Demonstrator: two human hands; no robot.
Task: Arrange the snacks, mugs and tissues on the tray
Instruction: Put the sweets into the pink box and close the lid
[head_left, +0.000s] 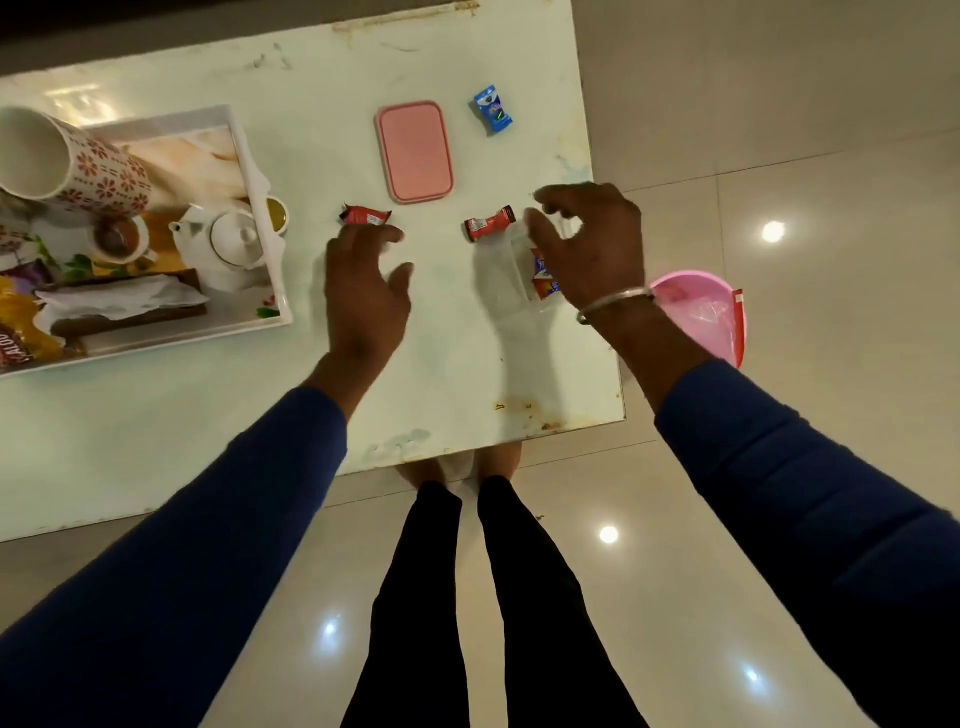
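Two blue sleeves (218, 530) reach forward over the pale table (208, 415). The left hand (363, 291) hovers palm down, fingers (374, 236) spread and loosely curled, holding nothing, just short of a red sweet (365, 215). The right hand (592, 244), a bangle (615, 302) on its wrist, arches over a clear plastic box (514, 270) with wrapped sweets inside, its fingers bent around the box; whether they grip it is unclear. The tray (260, 171) at far left carries a patterned mug (72, 166), tissues (124, 301) and a snack packet (21, 322).
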